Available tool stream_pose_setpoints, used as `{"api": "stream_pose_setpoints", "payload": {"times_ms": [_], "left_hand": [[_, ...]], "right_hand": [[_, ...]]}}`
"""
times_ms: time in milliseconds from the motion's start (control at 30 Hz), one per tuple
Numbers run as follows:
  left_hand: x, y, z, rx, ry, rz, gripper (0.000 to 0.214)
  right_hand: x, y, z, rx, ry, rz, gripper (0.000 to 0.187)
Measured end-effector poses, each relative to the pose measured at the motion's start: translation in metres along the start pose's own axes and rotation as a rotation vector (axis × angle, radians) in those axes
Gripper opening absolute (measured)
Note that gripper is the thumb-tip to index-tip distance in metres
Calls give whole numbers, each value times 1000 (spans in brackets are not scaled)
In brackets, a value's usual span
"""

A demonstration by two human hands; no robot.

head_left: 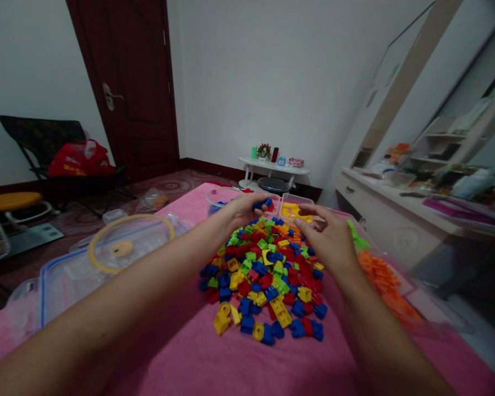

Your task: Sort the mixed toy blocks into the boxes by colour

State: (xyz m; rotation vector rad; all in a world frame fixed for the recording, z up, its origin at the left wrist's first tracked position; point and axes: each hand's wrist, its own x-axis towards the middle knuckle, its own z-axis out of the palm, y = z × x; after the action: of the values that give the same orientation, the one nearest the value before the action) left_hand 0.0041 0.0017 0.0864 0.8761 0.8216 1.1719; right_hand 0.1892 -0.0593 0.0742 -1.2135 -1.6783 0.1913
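Observation:
A heap of small plastic building bricks point(268, 280) in red, blue, yellow and green lies on a pink cloth point(214, 363). My left hand point(247, 210) hovers over the far edge of the heap, fingers closed round blue bricks point(264, 204). My right hand point(330, 236) is beside it to the right, above the heap's far right edge, fingers curled with thumb and forefinger close together; I cannot make out what, if anything, they pinch.
Clear tubs stand beyond the heap: one with blue bricks point(218, 199), one with yellow point(291, 209). Orange bricks point(385, 280) and green ones point(357, 236) fill containers at right. Clear lids point(127, 247) lie at left. A desk point(400, 214), small white table point(272, 165), chair point(53, 148) and door point(136, 88) surround.

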Motion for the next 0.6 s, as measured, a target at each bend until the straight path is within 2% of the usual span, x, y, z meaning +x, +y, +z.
{"api": "stream_pose_setpoints", "payload": {"times_ms": [100,167,233,333,400,500,600], "left_hand": [[29,29,-27,302,221,234,6],[46,42,-51,519,349,263,9],[57,50,-77,759,388,220,16],[63,55,-106,1174,318,261,26],[59,56,-113,1409,272,364,29],[44,51,-106,1614,170,505,29],[17,41,-89,1726,-79,527,29]], "right_hand": [[1,5,0,-4,-24,-8,30],[0,7,2,-3,-48,-21,29],[0,10,6,-14,-78,-24,27],[-3,13,13,-66,-145,-22,24],[-7,14,18,-96,-224,-21,24],[-15,13,27,-97,-382,-47,24],[-26,1,35,-62,-500,-172,29]]}}
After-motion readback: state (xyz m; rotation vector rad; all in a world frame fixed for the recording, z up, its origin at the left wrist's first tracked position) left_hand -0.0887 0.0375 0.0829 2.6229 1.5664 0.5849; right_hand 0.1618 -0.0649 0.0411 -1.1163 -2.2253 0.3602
